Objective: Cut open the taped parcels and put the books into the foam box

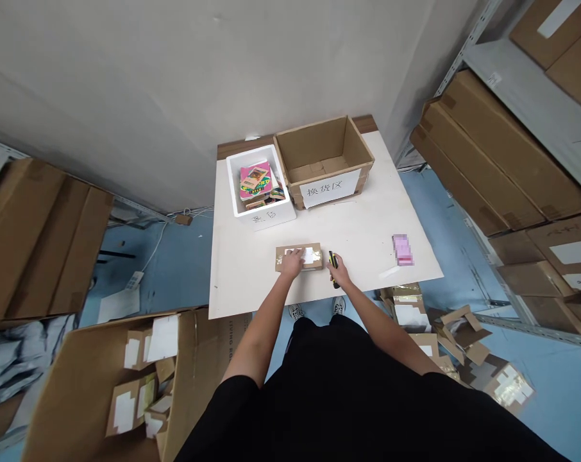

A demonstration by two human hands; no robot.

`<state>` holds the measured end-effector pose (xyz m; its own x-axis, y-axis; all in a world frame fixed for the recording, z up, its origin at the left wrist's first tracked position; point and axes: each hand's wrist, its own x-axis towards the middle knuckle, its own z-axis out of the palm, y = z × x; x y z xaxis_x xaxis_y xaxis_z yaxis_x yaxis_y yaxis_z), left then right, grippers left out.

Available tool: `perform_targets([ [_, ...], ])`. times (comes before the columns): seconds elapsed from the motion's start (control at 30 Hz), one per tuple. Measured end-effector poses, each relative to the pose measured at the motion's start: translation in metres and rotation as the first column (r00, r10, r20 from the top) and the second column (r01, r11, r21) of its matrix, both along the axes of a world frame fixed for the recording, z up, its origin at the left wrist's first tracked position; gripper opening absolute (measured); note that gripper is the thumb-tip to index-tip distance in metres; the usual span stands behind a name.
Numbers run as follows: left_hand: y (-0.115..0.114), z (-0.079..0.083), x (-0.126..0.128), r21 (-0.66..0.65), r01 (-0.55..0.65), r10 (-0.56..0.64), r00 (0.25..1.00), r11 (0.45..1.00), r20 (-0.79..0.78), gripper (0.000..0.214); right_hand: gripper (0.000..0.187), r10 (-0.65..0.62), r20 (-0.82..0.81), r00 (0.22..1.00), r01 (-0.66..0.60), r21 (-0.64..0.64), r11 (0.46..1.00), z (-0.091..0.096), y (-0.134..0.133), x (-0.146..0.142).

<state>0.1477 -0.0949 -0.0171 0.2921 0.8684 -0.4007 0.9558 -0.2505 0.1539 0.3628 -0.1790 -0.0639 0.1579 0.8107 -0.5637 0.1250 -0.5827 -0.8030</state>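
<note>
A taped, oblong brown cardboard box on the white tabletop is pressed by the flat left hand; a black-and-yellow utility knife is gripped by the right hand; the box seems unopened.

Hands forward; right one curled
</note>
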Motion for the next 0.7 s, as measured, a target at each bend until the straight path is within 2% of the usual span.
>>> perform_targets([
  [0.13, 0.016, 0.006, -0.016, -0.003, -0.11, 0.109, 0.99, 0.994, -0.089, 0.082, 0.094, 0.064, 0.268, 0.961, -0.045, -0.075, 0.996, 0.004, 0.025, -0.042],
  [0.2, 0.009, 0.005, -0.021, 0.006, -0.179, 0.179, 0.976, 0.984, -0.126, 0.084, 0.099, 0.076, 0.375, 0.924, -0.039, -0.105, 0.994, 0.008, 0.044, -0.052],
  [0.27, -0.007, 0.001, -0.024, -0.008, -0.237, 0.234, 0.963, 0.971, -0.137, 0.08, 0.099, 0.077, 0.446, 0.892, -0.025, -0.121, 0.992, 0.012, 0.068, -0.054],
  [0.33, -0.028, -0.005, -0.022, -0.072, -0.221, 0.212, 0.97, 0.973, -0.119, 0.075, 0.097, 0.075, 0.486, 0.871, -0.015, -0.127, 0.992, 0.018, 0.095, -0.052],
  [0.4, -0.048, -0.011, -0.018, -0.124, -0.142, 0.133, 0.988, 0.982, -0.076, 0.068, 0.099, 0.094, 0.496, 0.863, -0.045, -0.11, 0.993, 0.022, 0.121, -0.048],
  [0.47, -0.056, -0.013, -0.016, -0.102, -0.079, 0.076, 0.996, 0.992, -0.04, 0.061, 0.1, 0.119, 0.481, 0.869, -0.099, -0.067, 0.993, 0.026, 0.137, -0.042],
  [0.57, -0.04, -0.01, -0.021, 0.006, 0.007, -0.007, 1.0, 1.0, -0.008, 0.061, 0.098, 0.107, 0.457, 0.883, -0.111, -0.017, 0.994, 0.027, 0.132, -0.031],
  [0.63, -0.015, -0.007, -0.027, 0.024, 0.156, -0.156, 0.987, 0.988, 0.023, 0.071, 0.1, 0.095, 0.437, 0.894, -0.102, -0.008, 0.995, 0.023, 0.108, -0.024],
  [0.7, 0.012, -0.004, -0.03, -0.025, 0.345, -0.342, 0.937, 0.938, 0.066, 0.084, 0.11, 0.132, 0.407, 0.904, -0.136, -0.018, 0.99, 0.013, 0.074, -0.019],
])
